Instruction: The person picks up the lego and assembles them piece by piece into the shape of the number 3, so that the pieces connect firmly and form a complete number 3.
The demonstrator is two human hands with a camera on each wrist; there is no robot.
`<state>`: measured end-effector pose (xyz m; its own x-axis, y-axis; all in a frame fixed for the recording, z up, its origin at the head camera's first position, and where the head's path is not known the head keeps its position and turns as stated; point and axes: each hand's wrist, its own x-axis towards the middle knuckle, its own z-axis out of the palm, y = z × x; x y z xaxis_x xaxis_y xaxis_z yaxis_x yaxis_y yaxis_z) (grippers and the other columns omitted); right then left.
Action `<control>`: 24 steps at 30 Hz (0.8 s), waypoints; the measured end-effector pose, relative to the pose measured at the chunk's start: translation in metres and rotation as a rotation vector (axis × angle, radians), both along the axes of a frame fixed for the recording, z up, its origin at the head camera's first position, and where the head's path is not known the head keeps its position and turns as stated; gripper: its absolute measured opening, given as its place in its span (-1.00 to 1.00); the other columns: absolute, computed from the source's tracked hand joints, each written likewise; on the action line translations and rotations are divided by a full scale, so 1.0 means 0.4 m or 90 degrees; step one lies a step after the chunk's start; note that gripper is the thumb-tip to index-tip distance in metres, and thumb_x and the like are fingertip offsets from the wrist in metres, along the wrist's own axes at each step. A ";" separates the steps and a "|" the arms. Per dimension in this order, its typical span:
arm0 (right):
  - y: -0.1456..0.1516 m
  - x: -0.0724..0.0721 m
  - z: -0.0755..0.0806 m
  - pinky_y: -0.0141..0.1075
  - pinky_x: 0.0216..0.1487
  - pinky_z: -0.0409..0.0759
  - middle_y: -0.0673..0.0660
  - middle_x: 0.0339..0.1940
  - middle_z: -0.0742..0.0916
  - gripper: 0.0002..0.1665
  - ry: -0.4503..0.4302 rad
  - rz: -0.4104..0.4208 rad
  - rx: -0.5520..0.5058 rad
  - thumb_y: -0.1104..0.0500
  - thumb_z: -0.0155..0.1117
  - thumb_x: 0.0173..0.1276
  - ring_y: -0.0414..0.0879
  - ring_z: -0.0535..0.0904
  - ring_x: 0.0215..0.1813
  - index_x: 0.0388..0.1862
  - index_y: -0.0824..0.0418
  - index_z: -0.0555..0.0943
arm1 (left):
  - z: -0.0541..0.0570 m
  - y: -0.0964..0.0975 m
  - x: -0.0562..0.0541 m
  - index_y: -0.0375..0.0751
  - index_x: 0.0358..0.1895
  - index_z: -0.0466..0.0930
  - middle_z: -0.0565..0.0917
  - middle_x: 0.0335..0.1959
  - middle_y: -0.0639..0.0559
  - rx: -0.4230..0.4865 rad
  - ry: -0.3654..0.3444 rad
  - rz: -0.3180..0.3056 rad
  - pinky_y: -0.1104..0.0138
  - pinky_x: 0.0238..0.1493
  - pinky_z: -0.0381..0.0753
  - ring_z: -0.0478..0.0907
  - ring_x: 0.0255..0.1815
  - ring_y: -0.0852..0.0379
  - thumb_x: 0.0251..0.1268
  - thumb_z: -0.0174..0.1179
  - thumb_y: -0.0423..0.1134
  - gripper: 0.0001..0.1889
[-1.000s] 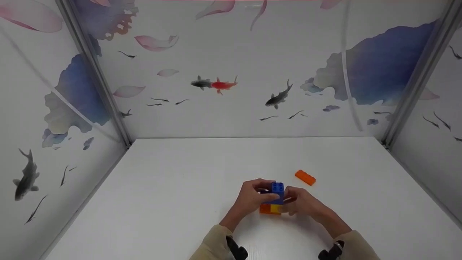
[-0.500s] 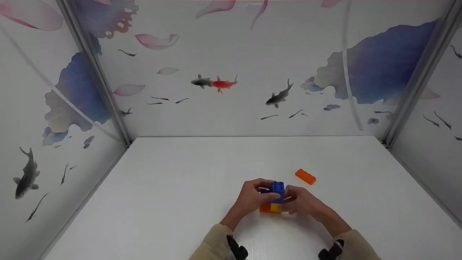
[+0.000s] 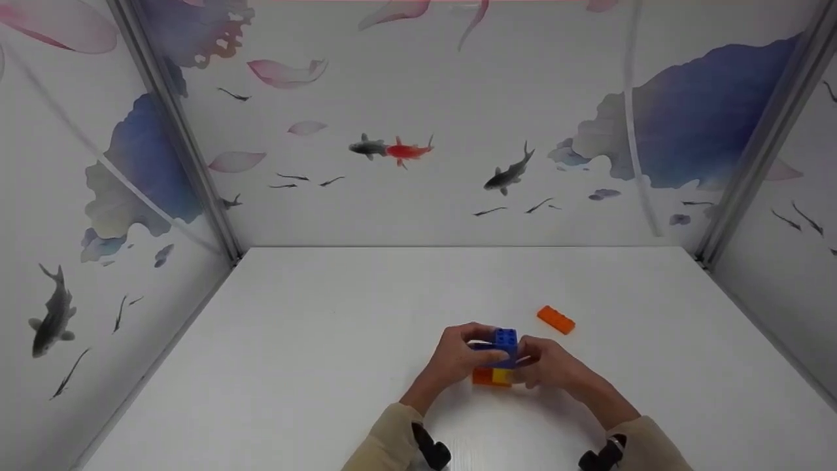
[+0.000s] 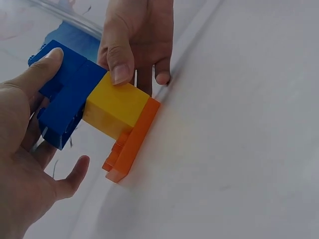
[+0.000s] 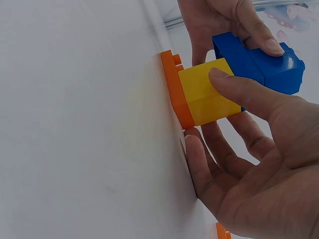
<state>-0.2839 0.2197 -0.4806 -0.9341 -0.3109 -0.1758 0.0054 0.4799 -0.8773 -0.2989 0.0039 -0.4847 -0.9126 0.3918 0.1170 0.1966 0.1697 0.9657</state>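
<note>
A small stack of toy building bricks stands between my hands. At its base is a flat orange brick (image 4: 133, 144), with a yellow brick (image 4: 117, 105) on one end of it. Above the yellow come blue bricks (image 4: 70, 87), the lower one jutting sideways over the orange studs. My left hand (image 3: 458, 353) grips the topmost blue part, its thumb (image 4: 47, 64) on the near face. With thumb and fingers my right hand (image 3: 549, 363) holds the yellow brick from the right, the thumb lying along its side in the right wrist view.
A second flat orange brick (image 3: 556, 319) lies on the white table (image 3: 314, 366), beyond the right hand. White panels printed with fish and petals (image 3: 418, 209) rise at the back and both sides. Black straps (image 3: 430, 448) circle the wrists over beige sleeves.
Both hands keep their holds on the stack, which looks the same. The whole head view has shifted very slightly to the right and up.
</note>
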 end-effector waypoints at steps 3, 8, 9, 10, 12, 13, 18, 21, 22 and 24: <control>0.001 0.000 -0.004 -0.25 -0.10 0.71 0.13 0.04 0.72 -0.61 -0.005 -0.004 0.008 0.10 0.52 0.21 -0.03 0.61 -0.05 -0.10 0.19 0.55 | 0.006 0.002 0.007 -0.02 0.11 0.66 0.70 0.06 0.06 -0.007 0.004 -0.001 0.20 0.21 0.66 0.60 0.12 0.10 0.20 0.44 -0.11 -0.60; 0.003 0.003 -0.007 -0.25 -0.09 0.71 0.11 0.05 0.73 -0.60 -0.013 -0.006 0.015 0.09 0.51 0.21 -0.05 0.62 -0.03 -0.05 0.17 0.56 | 0.011 0.005 0.018 -0.01 0.14 0.63 0.68 0.09 0.05 -0.013 -0.004 -0.004 0.20 0.22 0.65 0.58 0.12 0.11 0.22 0.42 -0.10 -0.59; 0.003 0.003 -0.007 -0.24 -0.09 0.71 0.11 0.06 0.73 -0.59 -0.013 -0.005 0.016 0.08 0.51 0.21 -0.05 0.62 -0.03 -0.05 0.17 0.57 | 0.010 0.004 0.020 0.00 0.14 0.63 0.67 0.10 0.05 -0.017 -0.005 -0.004 0.20 0.22 0.65 0.58 0.12 0.11 0.22 0.42 -0.09 -0.58; 0.003 0.004 -0.007 -0.24 -0.09 0.71 0.10 0.06 0.73 -0.59 -0.013 -0.005 0.014 0.07 0.51 0.21 -0.05 0.62 -0.03 -0.04 0.16 0.57 | 0.008 0.003 0.020 0.00 0.15 0.62 0.67 0.11 0.04 -0.023 -0.003 -0.005 0.20 0.22 0.65 0.57 0.12 0.11 0.22 0.42 -0.09 -0.58; 0.002 0.005 -0.007 -0.23 -0.08 0.72 0.11 0.05 0.73 -0.58 -0.011 -0.003 0.012 0.07 0.52 0.21 -0.05 0.62 -0.04 -0.04 0.17 0.57 | 0.003 -0.003 0.020 -0.01 0.16 0.61 0.66 0.13 0.02 -0.035 0.002 -0.013 0.19 0.21 0.65 0.57 0.13 0.09 0.22 0.42 -0.11 -0.57; 0.002 0.005 -0.007 -0.23 -0.08 0.72 0.11 0.05 0.73 -0.58 -0.011 -0.002 0.011 0.07 0.52 0.21 -0.05 0.62 -0.04 -0.04 0.17 0.57 | 0.000 -0.006 0.018 -0.02 0.17 0.61 0.65 0.14 0.01 -0.042 0.004 -0.017 0.19 0.21 0.66 0.57 0.13 0.09 0.22 0.42 -0.11 -0.56; 0.000 0.002 -0.006 -0.24 -0.10 0.70 0.11 0.04 0.72 -0.61 -0.012 -0.008 0.008 0.09 0.52 0.21 -0.04 0.61 -0.04 -0.07 0.16 0.57 | -0.004 -0.028 0.007 -0.04 0.20 0.60 0.65 0.17 -0.02 -0.066 0.010 -0.067 0.23 0.17 0.67 0.57 0.12 0.10 0.23 0.41 -0.09 -0.54; -0.002 -0.002 -0.006 -0.25 -0.12 0.69 0.11 0.03 0.72 -0.61 -0.014 -0.011 0.003 0.09 0.53 0.19 -0.03 0.61 -0.05 -0.07 0.16 0.58 | -0.002 -0.044 -0.002 -0.01 0.20 0.62 0.67 0.15 0.01 -0.072 0.011 -0.101 0.25 0.16 0.66 0.58 0.11 0.13 0.26 0.39 -0.05 -0.55; -0.002 -0.002 -0.006 -0.25 -0.12 0.69 0.11 0.03 0.73 -0.60 -0.015 -0.009 0.001 0.08 0.53 0.19 -0.03 0.61 -0.05 -0.07 0.17 0.58 | -0.001 -0.051 -0.005 0.00 0.20 0.62 0.67 0.15 0.03 -0.077 0.012 -0.112 0.25 0.17 0.66 0.58 0.12 0.14 0.27 0.37 -0.04 -0.56; -0.003 -0.003 -0.006 -0.26 -0.12 0.69 0.12 0.03 0.73 -0.59 -0.021 -0.007 -0.005 0.07 0.53 0.19 -0.03 0.61 -0.04 -0.06 0.17 0.59 | -0.001 -0.065 -0.011 0.04 0.20 0.63 0.68 0.14 0.07 -0.087 0.016 -0.129 0.25 0.21 0.63 0.59 0.12 0.16 0.31 0.34 -0.04 -0.59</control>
<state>-0.2850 0.2183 -0.4830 -0.9312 -0.3017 -0.2045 0.0402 0.4726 -0.8803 -0.3034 -0.0221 -0.4851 -0.8112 0.5803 0.0722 0.2638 0.2530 0.9308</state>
